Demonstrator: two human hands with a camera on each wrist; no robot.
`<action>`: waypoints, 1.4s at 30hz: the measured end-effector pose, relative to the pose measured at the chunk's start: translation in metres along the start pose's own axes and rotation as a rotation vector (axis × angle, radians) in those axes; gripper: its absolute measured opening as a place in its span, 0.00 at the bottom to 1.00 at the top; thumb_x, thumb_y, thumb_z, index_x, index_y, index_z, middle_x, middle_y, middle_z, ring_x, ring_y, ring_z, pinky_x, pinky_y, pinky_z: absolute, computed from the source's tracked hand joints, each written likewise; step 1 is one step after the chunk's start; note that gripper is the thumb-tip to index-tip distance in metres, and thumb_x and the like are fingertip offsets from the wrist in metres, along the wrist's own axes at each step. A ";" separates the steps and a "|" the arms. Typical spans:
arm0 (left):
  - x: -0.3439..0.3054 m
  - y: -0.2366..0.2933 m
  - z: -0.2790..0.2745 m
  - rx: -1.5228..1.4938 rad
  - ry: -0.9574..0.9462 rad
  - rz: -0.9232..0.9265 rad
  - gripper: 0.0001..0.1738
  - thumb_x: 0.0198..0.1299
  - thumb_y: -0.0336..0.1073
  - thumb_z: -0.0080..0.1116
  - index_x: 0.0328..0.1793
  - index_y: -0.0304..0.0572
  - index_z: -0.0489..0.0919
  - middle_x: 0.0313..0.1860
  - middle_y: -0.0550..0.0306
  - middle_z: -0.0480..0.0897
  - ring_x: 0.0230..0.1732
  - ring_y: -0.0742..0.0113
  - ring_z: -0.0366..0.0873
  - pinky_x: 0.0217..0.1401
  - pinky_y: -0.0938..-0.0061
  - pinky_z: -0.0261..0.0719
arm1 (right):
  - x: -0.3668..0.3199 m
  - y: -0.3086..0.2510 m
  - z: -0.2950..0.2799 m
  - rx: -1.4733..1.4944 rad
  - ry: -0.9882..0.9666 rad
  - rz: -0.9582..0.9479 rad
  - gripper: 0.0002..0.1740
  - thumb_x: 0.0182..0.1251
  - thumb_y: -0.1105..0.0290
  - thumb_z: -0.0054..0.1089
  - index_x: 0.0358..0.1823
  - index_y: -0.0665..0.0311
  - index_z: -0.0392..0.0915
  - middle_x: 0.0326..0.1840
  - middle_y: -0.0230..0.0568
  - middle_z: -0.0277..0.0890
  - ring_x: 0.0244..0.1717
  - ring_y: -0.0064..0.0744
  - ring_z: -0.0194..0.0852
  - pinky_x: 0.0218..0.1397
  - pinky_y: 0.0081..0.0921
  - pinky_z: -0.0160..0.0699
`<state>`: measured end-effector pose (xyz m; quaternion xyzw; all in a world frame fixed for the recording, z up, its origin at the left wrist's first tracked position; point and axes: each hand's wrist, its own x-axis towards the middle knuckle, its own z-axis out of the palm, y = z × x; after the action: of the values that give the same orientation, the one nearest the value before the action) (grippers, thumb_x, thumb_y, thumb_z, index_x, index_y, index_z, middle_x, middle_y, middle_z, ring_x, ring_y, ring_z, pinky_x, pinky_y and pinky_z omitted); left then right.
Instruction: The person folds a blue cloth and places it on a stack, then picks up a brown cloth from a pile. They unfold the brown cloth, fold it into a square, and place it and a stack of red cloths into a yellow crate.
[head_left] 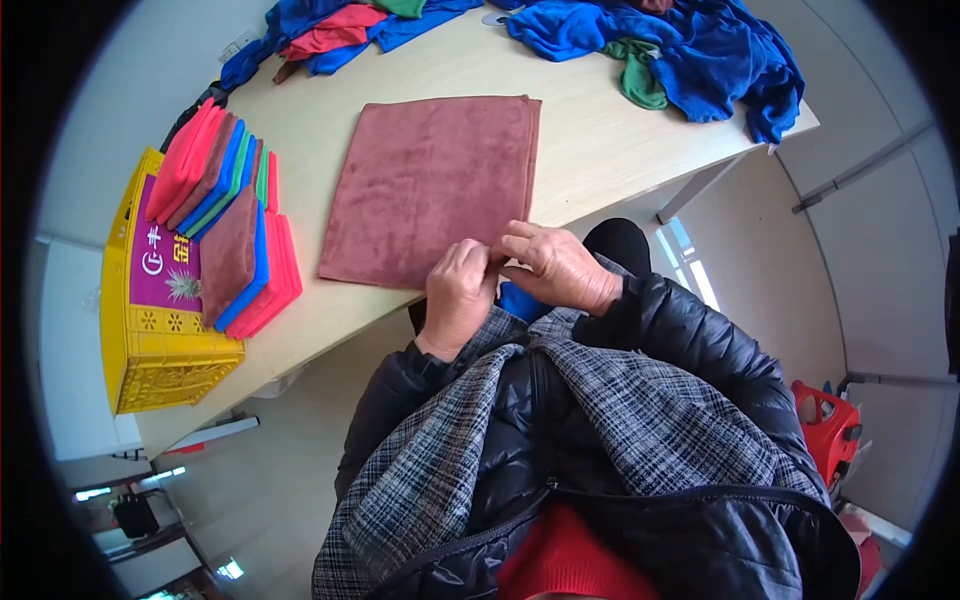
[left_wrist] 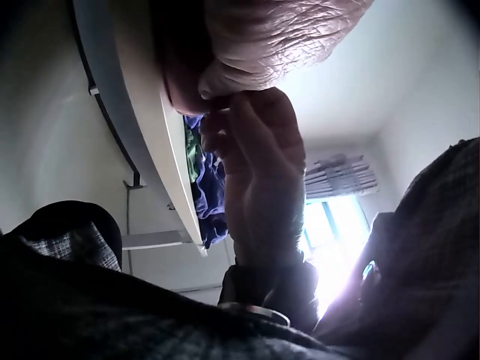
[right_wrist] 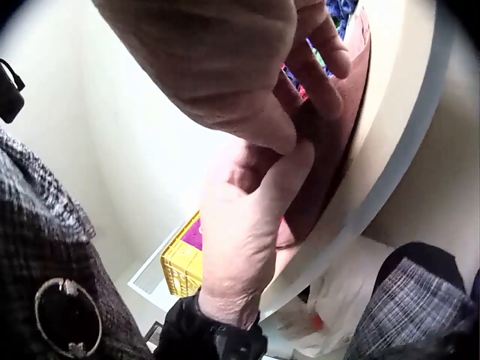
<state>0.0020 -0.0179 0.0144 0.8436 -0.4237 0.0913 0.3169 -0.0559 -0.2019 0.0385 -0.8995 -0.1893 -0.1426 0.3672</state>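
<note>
A brown cloth (head_left: 430, 185), laid out as a rough square, lies at the table's near edge in the head view. Both hands meet at its near right corner. The left hand (head_left: 460, 298) pinches the cloth's edge with curled fingers. Close against it, the right hand (head_left: 556, 268) has thumb and forefinger at the same corner, its other fingers loosely bent. In the right wrist view, the thumbs nearly touch over the brown cloth (right_wrist: 328, 161). The fingertips partly hide the bit of cloth between them.
A yellow crate (head_left: 180, 350) with folded red, blue, green and brown cloths (head_left: 228, 262) stands at the left. Heaps of blue cloth (head_left: 700, 60), with some green and red, lie along the far side. A red plastic object (head_left: 828, 430) is at the right, off the table.
</note>
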 end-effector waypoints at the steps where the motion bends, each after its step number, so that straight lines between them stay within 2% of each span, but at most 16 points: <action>1: -0.001 0.000 -0.004 -0.018 0.065 0.060 0.14 0.49 0.24 0.69 0.42 0.38 0.78 0.38 0.51 0.80 0.42 0.48 0.80 0.42 0.59 0.78 | 0.001 0.006 -0.003 -0.004 0.004 0.007 0.12 0.57 0.72 0.65 0.44 0.61 0.79 0.40 0.42 0.76 0.42 0.49 0.82 0.44 0.41 0.82; 3: -0.006 0.002 -0.016 -0.038 0.125 0.117 0.12 0.50 0.23 0.66 0.41 0.38 0.78 0.37 0.52 0.79 0.39 0.49 0.80 0.40 0.60 0.79 | 0.007 0.024 -0.004 -0.133 0.004 0.007 0.15 0.57 0.73 0.64 0.47 0.61 0.77 0.41 0.43 0.77 0.42 0.50 0.82 0.43 0.42 0.83; 7: -0.024 0.004 -0.046 -0.036 0.151 0.154 0.12 0.50 0.22 0.65 0.42 0.38 0.80 0.40 0.51 0.80 0.41 0.49 0.80 0.42 0.60 0.79 | 0.027 0.072 -0.008 -0.311 -0.008 0.007 0.10 0.63 0.73 0.57 0.46 0.58 0.79 0.41 0.43 0.77 0.41 0.50 0.83 0.42 0.41 0.84; 14: -0.047 0.000 -0.082 0.023 0.293 0.097 0.11 0.55 0.23 0.69 0.42 0.37 0.80 0.38 0.49 0.82 0.36 0.51 0.80 0.38 0.62 0.79 | 0.049 0.117 -0.033 -0.377 0.008 0.086 0.06 0.67 0.71 0.58 0.42 0.56 0.82 0.47 0.40 0.81 0.47 0.48 0.83 0.50 0.40 0.83; 21: -0.051 -0.015 -0.102 -0.030 0.389 -0.006 0.12 0.55 0.22 0.70 0.44 0.36 0.80 0.40 0.48 0.82 0.36 0.53 0.80 0.39 0.65 0.79 | 0.053 0.121 -0.051 -0.372 -0.001 0.063 0.05 0.63 0.72 0.63 0.40 0.59 0.82 0.42 0.41 0.82 0.43 0.50 0.83 0.45 0.40 0.83; 23: -0.040 -0.018 -0.121 0.044 0.446 -0.023 0.10 0.57 0.21 0.68 0.44 0.35 0.80 0.40 0.49 0.81 0.37 0.57 0.80 0.41 0.67 0.79 | 0.065 0.111 -0.068 -0.347 0.031 0.037 0.04 0.62 0.72 0.65 0.38 0.61 0.82 0.37 0.43 0.82 0.41 0.48 0.84 0.44 0.37 0.83; 25: -0.025 -0.026 -0.152 0.066 0.509 -0.057 0.09 0.59 0.22 0.67 0.44 0.34 0.80 0.39 0.52 0.81 0.38 0.63 0.79 0.42 0.70 0.78 | 0.082 0.091 -0.099 -0.245 0.088 0.023 0.06 0.62 0.74 0.65 0.40 0.63 0.82 0.35 0.43 0.83 0.38 0.38 0.84 0.43 0.30 0.81; 27: -0.006 -0.026 -0.188 0.103 0.599 -0.084 0.08 0.62 0.22 0.66 0.46 0.33 0.80 0.40 0.57 0.81 0.40 0.70 0.78 0.44 0.73 0.77 | 0.101 0.064 -0.133 -0.179 0.149 -0.064 0.05 0.66 0.78 0.63 0.42 0.64 0.81 0.35 0.36 0.81 0.39 0.26 0.82 0.45 0.25 0.80; 29: 0.014 -0.022 -0.216 0.008 0.708 -0.135 0.07 0.65 0.25 0.65 0.48 0.33 0.81 0.41 0.62 0.81 0.43 0.76 0.76 0.48 0.76 0.76 | 0.116 0.032 -0.164 -0.107 0.168 -0.150 0.06 0.68 0.76 0.65 0.44 0.64 0.80 0.34 0.32 0.79 0.39 0.21 0.79 0.44 0.22 0.78; 31: 0.034 -0.033 -0.239 -0.057 0.701 -0.163 0.12 0.68 0.30 0.64 0.55 0.32 0.82 0.45 0.60 0.83 0.46 0.73 0.79 0.54 0.78 0.76 | 0.130 0.009 -0.185 -0.256 0.157 -0.100 0.05 0.69 0.75 0.65 0.44 0.64 0.80 0.34 0.37 0.80 0.38 0.27 0.81 0.43 0.25 0.79; 33: 0.058 -0.041 -0.245 -0.135 0.670 -0.206 0.10 0.68 0.31 0.64 0.50 0.32 0.81 0.43 0.64 0.82 0.44 0.77 0.77 0.53 0.80 0.74 | 0.140 -0.021 -0.196 -0.229 0.171 -0.145 0.04 0.68 0.74 0.63 0.39 0.68 0.80 0.26 0.35 0.77 0.30 0.23 0.75 0.35 0.24 0.76; 34: 0.069 -0.054 -0.246 -0.218 0.622 -0.216 0.11 0.68 0.32 0.64 0.51 0.32 0.82 0.43 0.64 0.82 0.45 0.78 0.77 0.53 0.80 0.74 | 0.147 -0.020 -0.201 -0.156 0.167 -0.017 0.06 0.63 0.75 0.66 0.39 0.68 0.80 0.29 0.44 0.80 0.33 0.30 0.80 0.39 0.28 0.80; 35: 0.081 -0.070 -0.247 -0.300 0.574 -0.227 0.11 0.68 0.32 0.65 0.51 0.33 0.82 0.43 0.64 0.82 0.45 0.78 0.76 0.53 0.80 0.73 | 0.155 -0.012 -0.204 -0.161 0.167 -0.022 0.06 0.63 0.75 0.66 0.39 0.68 0.80 0.29 0.44 0.80 0.33 0.30 0.80 0.39 0.28 0.80; 38: 0.120 -0.128 -0.246 -0.416 0.469 -0.144 0.11 0.67 0.34 0.66 0.49 0.35 0.82 0.40 0.67 0.81 0.43 0.81 0.74 0.51 0.82 0.71 | 0.177 0.013 -0.208 -0.335 0.150 -0.093 0.08 0.60 0.73 0.68 0.39 0.66 0.81 0.29 0.49 0.81 0.32 0.41 0.82 0.39 0.34 0.80; 39: 0.132 -0.136 -0.249 -0.415 0.478 -0.134 0.11 0.67 0.34 0.66 0.49 0.35 0.82 0.40 0.67 0.81 0.43 0.81 0.74 0.51 0.82 0.71 | 0.185 0.015 -0.212 -0.343 0.156 -0.102 0.08 0.60 0.73 0.68 0.39 0.66 0.81 0.29 0.49 0.81 0.32 0.41 0.82 0.39 0.34 0.80; 42: 0.161 -0.158 -0.265 -0.439 0.496 -0.107 0.09 0.68 0.34 0.65 0.47 0.36 0.83 0.38 0.70 0.80 0.41 0.82 0.72 0.49 0.83 0.71 | 0.202 0.010 -0.225 -0.512 0.334 -0.218 0.09 0.59 0.69 0.68 0.38 0.64 0.80 0.33 0.52 0.81 0.37 0.54 0.83 0.40 0.41 0.81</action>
<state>0.2554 0.1077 0.2173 0.7284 -0.2984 0.1837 0.5888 0.1012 -0.3214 0.2674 -0.9012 -0.1797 -0.3695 0.1376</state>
